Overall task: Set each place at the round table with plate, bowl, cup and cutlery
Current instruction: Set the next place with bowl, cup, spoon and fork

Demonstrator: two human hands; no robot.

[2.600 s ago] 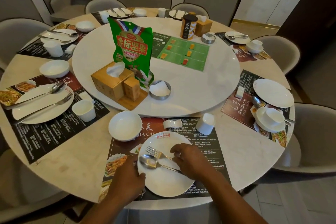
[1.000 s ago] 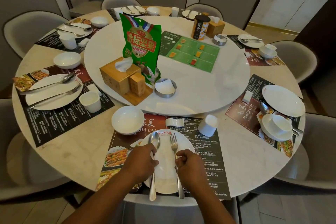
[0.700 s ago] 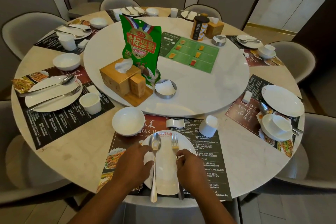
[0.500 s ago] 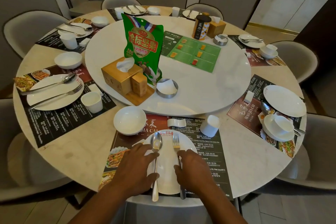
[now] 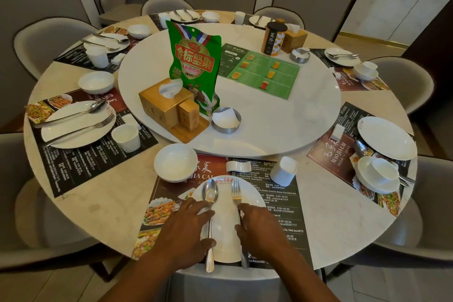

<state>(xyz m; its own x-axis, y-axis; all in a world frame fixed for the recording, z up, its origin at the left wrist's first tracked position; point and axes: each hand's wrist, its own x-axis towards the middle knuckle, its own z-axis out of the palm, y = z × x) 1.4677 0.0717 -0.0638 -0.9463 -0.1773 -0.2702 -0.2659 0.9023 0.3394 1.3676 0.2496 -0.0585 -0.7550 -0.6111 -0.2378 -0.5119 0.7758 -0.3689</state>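
At the nearest place a white plate (image 5: pixel 224 233) lies on a dark placemat (image 5: pixel 282 206). A spoon (image 5: pixel 210 194) and a fork (image 5: pixel 236 191) lie side by side on it, heads pointing away from me. My left hand (image 5: pixel 182 227) pinches the spoon handle and my right hand (image 5: pixel 261 229) holds the fork handle. Beyond the plate stand a white bowl (image 5: pixel 175 162), a small white rest (image 5: pixel 238 166) and a white cup (image 5: pixel 284 170) that looks upside down.
The left place has a plate (image 5: pixel 78 127) with cutlery, a cup (image 5: pixel 126 137) and a bowl (image 5: pixel 96 81). At the right place a plate (image 5: pixel 387 137) lies beside a cup stacked in a bowl (image 5: pixel 377 174). The turntable (image 5: pixel 269 125) carries a green snack bag (image 5: pixel 193 68) and a tissue box (image 5: pixel 164 103). Chairs ring the table.
The spoon and fork, which lay crosswise on the plate, now lie parallel with heads pointing away. In the last second both hands stayed on the handles with only slight shifts.
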